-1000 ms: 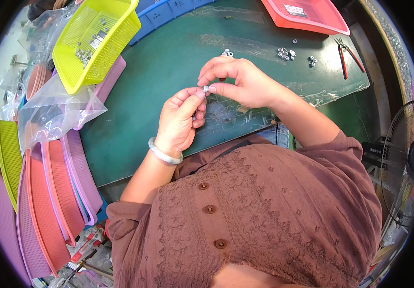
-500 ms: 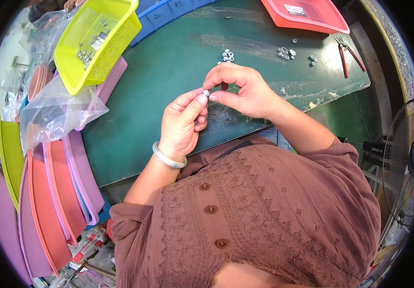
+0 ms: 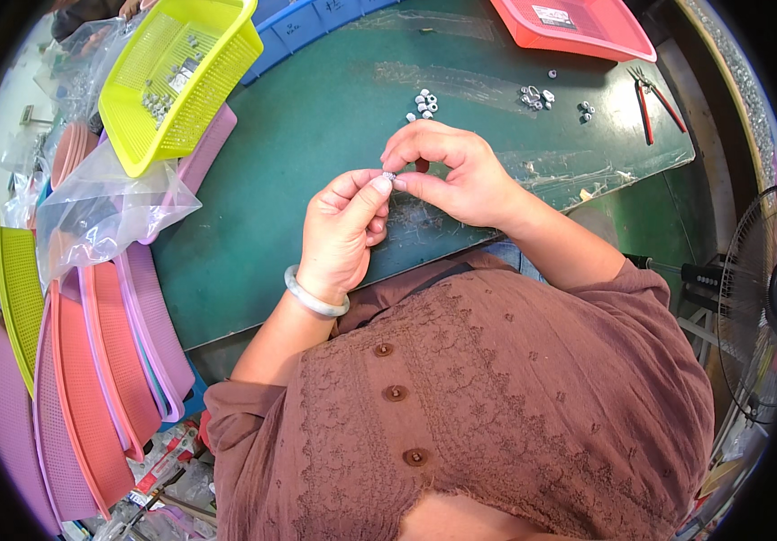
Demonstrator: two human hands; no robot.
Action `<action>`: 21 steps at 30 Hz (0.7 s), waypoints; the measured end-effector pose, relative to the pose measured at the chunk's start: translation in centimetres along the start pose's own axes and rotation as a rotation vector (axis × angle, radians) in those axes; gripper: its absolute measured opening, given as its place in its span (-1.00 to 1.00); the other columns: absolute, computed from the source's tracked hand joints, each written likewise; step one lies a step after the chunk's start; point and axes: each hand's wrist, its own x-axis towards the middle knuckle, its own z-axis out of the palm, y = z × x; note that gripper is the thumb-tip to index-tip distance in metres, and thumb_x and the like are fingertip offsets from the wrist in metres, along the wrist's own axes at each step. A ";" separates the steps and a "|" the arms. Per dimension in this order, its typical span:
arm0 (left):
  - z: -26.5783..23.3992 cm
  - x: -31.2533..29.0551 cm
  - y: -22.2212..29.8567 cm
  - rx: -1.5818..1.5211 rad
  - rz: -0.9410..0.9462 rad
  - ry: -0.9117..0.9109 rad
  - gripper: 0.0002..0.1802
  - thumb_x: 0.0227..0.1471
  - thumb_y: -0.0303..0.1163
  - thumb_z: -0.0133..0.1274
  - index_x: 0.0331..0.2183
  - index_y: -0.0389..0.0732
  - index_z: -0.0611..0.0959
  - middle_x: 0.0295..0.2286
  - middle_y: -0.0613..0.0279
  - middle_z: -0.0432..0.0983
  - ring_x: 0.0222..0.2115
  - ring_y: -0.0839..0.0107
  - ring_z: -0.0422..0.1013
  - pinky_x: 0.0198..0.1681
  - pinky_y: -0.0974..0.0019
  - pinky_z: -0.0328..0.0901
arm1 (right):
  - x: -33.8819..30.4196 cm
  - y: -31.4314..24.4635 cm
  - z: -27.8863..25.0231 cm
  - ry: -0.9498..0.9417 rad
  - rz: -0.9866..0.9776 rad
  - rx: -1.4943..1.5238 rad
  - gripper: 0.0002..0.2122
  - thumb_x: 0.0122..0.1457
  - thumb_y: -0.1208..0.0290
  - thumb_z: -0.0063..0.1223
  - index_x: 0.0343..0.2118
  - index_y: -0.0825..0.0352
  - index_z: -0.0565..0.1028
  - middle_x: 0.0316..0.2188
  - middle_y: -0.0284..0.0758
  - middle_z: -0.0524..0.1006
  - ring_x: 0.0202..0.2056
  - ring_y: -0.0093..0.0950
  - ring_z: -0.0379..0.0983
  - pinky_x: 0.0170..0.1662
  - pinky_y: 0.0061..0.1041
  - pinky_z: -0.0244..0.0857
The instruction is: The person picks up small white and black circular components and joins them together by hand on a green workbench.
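Note:
Over the near part of the green table, both my hands meet at a small silvery-grey metal piece (image 3: 388, 176). My left hand (image 3: 350, 209), with a pale bangle (image 3: 315, 296) on its wrist, pinches the piece between thumb and forefinger. From the other side my right hand (image 3: 452, 171) closes thumb and fingertips on the same piece. Its finer shape is partly hidden by the fingers. Just beyond my hands lies a group of small grey metal parts (image 3: 423, 105). Farther right are another small cluster (image 3: 536, 97) and a few loose parts (image 3: 586, 112).
Red-handled pliers (image 3: 648, 104) lie near the table's right end. A pink tray (image 3: 578, 27) and a blue crate (image 3: 316, 25) stand at the back. On the left are a yellow-green basket (image 3: 141, 144) holding small parts, a clear plastic bag (image 3: 105, 212) and stacked baskets (image 3: 91, 397). A fan (image 3: 749, 298) stands at right.
The small piece has turned slightly between my fingertips. Both hands keep nearly the same place and grip.

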 end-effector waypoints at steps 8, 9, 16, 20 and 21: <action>0.2 -0.2 -0.3 0.109 0.120 0.036 -0.85 -0.04 -0.48 0.03 -0.33 -0.26 0.54 -0.61 0.41 0.37 -0.69 0.72 0.19 -0.68 0.68 0.06 | -0.2 -0.1 -0.2 0.034 0.021 -0.007 -0.91 -0.09 0.57 0.08 -0.47 0.32 0.47 -0.45 -0.41 0.45 -0.43 -0.58 0.35 -0.44 -0.64 0.24; 0.2 -0.2 -0.3 0.129 0.138 0.037 -0.85 -0.05 -0.49 0.04 -0.33 -0.26 0.54 -0.61 0.41 0.38 -0.68 0.73 0.19 -0.67 0.69 0.06 | -0.2 0.0 -0.2 0.039 0.003 -0.009 -0.92 -0.09 0.57 0.08 -0.47 0.33 0.47 -0.46 -0.41 0.45 -0.43 -0.58 0.35 -0.44 -0.64 0.23; 0.3 -0.3 -0.5 0.182 0.227 0.039 -0.82 -0.08 -0.53 0.07 -0.32 -0.30 0.57 -0.52 0.42 0.44 -0.59 0.76 0.23 -0.55 0.70 0.12 | -0.3 0.2 -0.1 0.045 -0.014 -0.006 -0.94 -0.08 0.57 0.07 -0.50 0.36 0.45 -0.49 -0.40 0.44 -0.47 -0.58 0.33 -0.46 -0.65 0.22; 0.4 -0.3 -0.6 0.213 0.265 0.059 -0.81 -0.09 -0.57 0.07 -0.31 -0.34 0.56 -0.45 0.34 0.47 -0.48 0.70 0.31 -0.40 0.65 0.22 | -0.3 0.2 0.0 0.041 0.006 0.015 -0.95 -0.07 0.56 0.07 -0.50 0.37 0.45 -0.50 -0.40 0.44 -0.48 -0.59 0.32 -0.46 -0.65 0.22; 0.4 -0.3 -0.6 0.218 0.269 0.061 -0.81 -0.09 -0.57 0.07 -0.31 -0.34 0.56 -0.44 0.33 0.48 -0.47 0.69 0.31 -0.38 0.63 0.22 | -0.3 0.2 0.0 0.038 0.012 0.019 -0.95 -0.07 0.56 0.07 -0.50 0.37 0.45 -0.50 -0.40 0.43 -0.48 -0.59 0.32 -0.46 -0.65 0.22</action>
